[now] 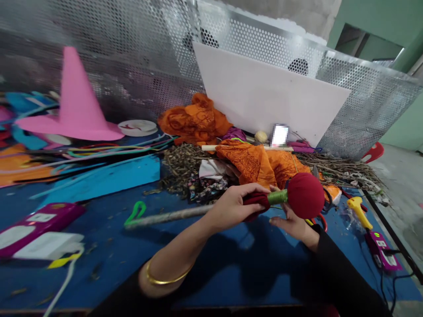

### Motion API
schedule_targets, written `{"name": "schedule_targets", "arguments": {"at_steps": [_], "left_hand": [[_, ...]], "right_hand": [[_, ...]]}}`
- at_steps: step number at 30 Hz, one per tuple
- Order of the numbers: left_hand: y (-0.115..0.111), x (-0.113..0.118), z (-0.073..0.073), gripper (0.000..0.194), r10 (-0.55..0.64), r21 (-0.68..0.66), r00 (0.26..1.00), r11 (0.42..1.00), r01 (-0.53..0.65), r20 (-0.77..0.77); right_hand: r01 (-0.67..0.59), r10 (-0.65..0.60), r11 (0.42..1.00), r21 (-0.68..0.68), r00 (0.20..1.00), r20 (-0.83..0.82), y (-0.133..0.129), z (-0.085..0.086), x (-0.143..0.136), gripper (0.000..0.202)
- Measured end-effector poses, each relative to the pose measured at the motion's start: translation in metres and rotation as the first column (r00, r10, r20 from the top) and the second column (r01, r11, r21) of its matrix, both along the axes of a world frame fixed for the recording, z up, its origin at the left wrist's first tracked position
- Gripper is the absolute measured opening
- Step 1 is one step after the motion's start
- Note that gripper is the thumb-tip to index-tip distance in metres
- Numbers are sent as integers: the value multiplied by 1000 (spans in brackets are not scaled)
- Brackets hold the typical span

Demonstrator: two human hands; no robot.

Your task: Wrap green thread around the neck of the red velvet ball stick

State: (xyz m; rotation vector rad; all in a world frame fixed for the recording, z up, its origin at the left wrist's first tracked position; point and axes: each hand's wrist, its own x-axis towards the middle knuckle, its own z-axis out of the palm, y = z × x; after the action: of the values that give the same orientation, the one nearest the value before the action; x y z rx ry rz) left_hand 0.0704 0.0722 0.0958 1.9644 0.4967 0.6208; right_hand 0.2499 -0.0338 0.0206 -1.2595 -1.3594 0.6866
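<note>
My left hand (228,207) is closed around gathered dark red cloth (259,201) on a long greyish stick (175,215). The stick slants down left, near a loop of green pipe cleaner (137,211). At its right end is a round head (306,196) covered in the red cloth. A green wrapped band (277,197) binds the cloth below the head. My right hand (294,224) curls around the banded neck from behind, thumb below; its fingers are partly hidden. Orange patterned cloth (257,163) lies just beyond both hands.
A pink cone hat (77,101), white tape roll (138,127) and blue board (115,180) lie left. A purple power strip (42,224) is at front left. A yellow glue gun (359,211) and second power strip (383,253) are right. A white panel (271,92) leans behind.
</note>
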Motion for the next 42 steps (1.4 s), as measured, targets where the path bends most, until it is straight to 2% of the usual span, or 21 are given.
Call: {"name": "schedule_targets", "arguments": {"at_steps": [2, 3, 6, 8, 9, 11, 13, 14, 16, 18, 22, 28, 33, 36, 39, 42], "left_hand": [[0, 2, -2, 27, 3, 17, 1000, 1000, -3, -18], [0, 3, -3, 27, 10, 17, 1000, 1000, -10, -29], [3, 6, -10, 29, 35, -6, 999, 999, -36, -41], [4, 10, -15, 29, 35, -3, 999, 999, -36, -38], [5, 12, -19, 28, 29, 9, 999, 1000, -29, -40], [3, 17, -26, 27, 8, 50, 998, 999, -5, -67], [0, 22, -33, 26, 1, 115, 993, 993, 13, -117], [-2, 25, -36, 28, 12, 154, 989, 988, 11, -146], [-7, 29, -40, 31, 60, 233, 980, 972, -14, -190], [-11, 32, -42, 29, 116, 282, 969, 958, -51, -219], [-16, 37, -43, 24, 170, 334, 957, 939, -84, -235], [-18, 39, -45, 24, 174, 360, 953, 930, -76, -249], [-14, 40, -50, 22, 180, 382, 939, 923, -57, -295], [-11, 41, -52, 20, 171, 393, 935, 919, -36, -312], [-10, 40, -54, 16, 153, 415, 929, 910, 1, -336], [-11, 40, -55, 11, 141, 442, 923, 896, 35, -357]], "right_hand": [[29, -28, 1000, -5, 990, 141, -7, 0, -10, 15], [69, -70, 998, 11, 976, 205, -12, 0, -13, 15], [154, -221, 967, 203, 903, 368, -25, 5, -17, 18], [91, -217, 945, 314, 893, 395, -31, 10, -18, 15], [25, -154, 946, 323, 912, 379, -32, 13, -18, 16], [-92, 18, 957, 274, 965, 260, -31, 18, -20, 20], [-98, 98, 980, 170, 995, 5, -27, 22, -22, 25], [-55, 71, 992, 110, 987, -147, -25, 23, -24, 27], [45, -47, 999, -13, 918, -394, -21, 26, -28, 30], [95, -128, 992, -88, 836, -533, -20, 30, -31, 33], [134, -187, 982, -131, 743, -643, -23, 37, -36, 31], [158, -214, 977, -144, 700, -682, -28, 41, -40, 31], [159, -206, 979, -132, 717, -666, -25, 35, -40, 31], [140, -178, 984, -111, 766, -618, -21, 34, -37, 31], [99, -113, 994, -55, 868, -484, -19, 38, -29, 30], [102, -99, 995, -2, 962, -255, -19, 44, -17, 28]]}}
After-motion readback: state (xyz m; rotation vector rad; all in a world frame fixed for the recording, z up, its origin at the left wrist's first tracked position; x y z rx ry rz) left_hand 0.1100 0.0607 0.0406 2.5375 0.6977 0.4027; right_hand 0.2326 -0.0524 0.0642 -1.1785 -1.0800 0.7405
